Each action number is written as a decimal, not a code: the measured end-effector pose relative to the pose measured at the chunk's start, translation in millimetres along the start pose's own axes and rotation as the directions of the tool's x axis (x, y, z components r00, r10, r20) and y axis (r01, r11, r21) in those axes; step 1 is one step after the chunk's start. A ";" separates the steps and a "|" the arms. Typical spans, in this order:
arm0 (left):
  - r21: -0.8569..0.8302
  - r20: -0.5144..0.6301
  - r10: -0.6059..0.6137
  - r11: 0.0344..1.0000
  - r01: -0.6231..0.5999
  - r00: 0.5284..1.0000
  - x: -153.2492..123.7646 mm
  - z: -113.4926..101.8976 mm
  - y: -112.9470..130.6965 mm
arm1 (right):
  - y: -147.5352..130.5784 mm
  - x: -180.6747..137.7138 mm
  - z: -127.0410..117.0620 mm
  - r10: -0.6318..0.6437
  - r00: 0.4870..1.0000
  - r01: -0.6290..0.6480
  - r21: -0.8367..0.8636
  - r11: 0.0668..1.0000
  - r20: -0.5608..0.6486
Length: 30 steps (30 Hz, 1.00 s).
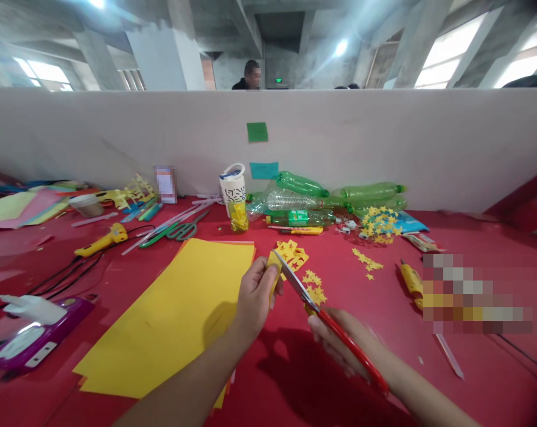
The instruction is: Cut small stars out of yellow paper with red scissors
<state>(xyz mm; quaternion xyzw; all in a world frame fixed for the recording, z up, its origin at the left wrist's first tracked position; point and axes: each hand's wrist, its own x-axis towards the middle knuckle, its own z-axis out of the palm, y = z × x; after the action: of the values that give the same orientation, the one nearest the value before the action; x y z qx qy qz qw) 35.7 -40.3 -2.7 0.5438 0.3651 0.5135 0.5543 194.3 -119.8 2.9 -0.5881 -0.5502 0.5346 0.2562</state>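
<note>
My left hand (pixel 255 293) pinches a small piece of yellow paper (pixel 274 268) above the red table. My right hand (pixel 339 341) grips red-handled scissors (pixel 326 323); their blades point up-left and meet the yellow piece. Just beyond lie small yellow paper stars (pixel 315 287) and a yellow sheet with star-shaped holes (pixel 293 254). A large yellow sheet (pixel 175 314) rests on the table to the left of my left forearm.
The red table (pixel 428 379) also bears green plastic bottles (pixel 339 198) by the white partition, a patterned cup (pixel 233 193), green scissors (pixel 179 230), two yellow glue guns (pixel 102 242) (pixel 413 279), more stars (pixel 377 224), a purple device (pixel 32 338) and coloured papers at far left. A person shows behind the partition.
</note>
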 end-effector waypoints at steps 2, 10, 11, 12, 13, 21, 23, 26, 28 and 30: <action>0.004 -0.005 -0.002 1.000 0.002 1.000 0.2 -0.3 0.1 | 0.4 -0.1 -0.1 0.003 1.000 -0.003 0.000 1.000 0.001; 0.047 -0.003 0.018 0.999 -0.018 1.000 0.8 -2.6 0.7 | -1.7 -2.4 -2.2 0.034 0.999 -0.034 -0.007 0.999 -0.013; 0.048 -0.006 0.016 0.999 -0.016 1.000 1.0 -2.9 0.7 | -1.4 -2.1 -2.5 0.027 1.000 -0.028 -0.006 1.000 -0.008; 0.048 -0.011 0.012 0.999 -0.012 1.000 1.2 -3.1 0.5 | -1.0 -1.7 -2.7 0.019 1.000 -0.019 -0.005 1.000 -0.004; 0.049 -0.015 0.008 0.999 -0.008 1.000 1.4 -3.3 0.2 | -0.5 -1.2 -2.7 0.011 1.000 -0.011 -0.002 1.000 -0.001; 0.056 -0.017 0.019 0.998 -0.018 1.000 1.6 -4.0 -2.3 | 2.8 0.1 -1.5 0.024 0.999 -0.024 0.006 1.000 -0.032; 0.065 -0.016 0.019 0.998 -0.018 1.000 1.6 -4.4 -2.3 | 2.4 0.5 -2.2 0.028 0.999 -0.028 -0.004 1.000 -0.023; 0.072 -0.014 0.020 0.997 -0.019 1.000 1.9 -4.9 -2.1 | 1.2 1.0 -3.1 0.009 1.000 -0.009 -0.005 1.000 -0.006; 0.069 -0.010 0.024 0.997 -0.023 1.000 2.0 -5.1 -2.0 | 1.0 1.1 -3.0 0.010 1.000 -0.010 0.001 1.000 -0.009; 0.061 -0.008 0.025 0.998 -0.024 1.000 1.9 -5.0 -2.0 | 2.1 1.3 -2.3 0.026 0.999 -0.026 0.004 1.000 -0.024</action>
<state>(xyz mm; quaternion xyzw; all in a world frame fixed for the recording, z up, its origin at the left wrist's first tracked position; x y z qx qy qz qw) 31.6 -37.1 -5.1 0.5627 0.3764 0.5112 0.5295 196.9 -118.5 1.3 -0.6011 -0.5383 0.5317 0.2572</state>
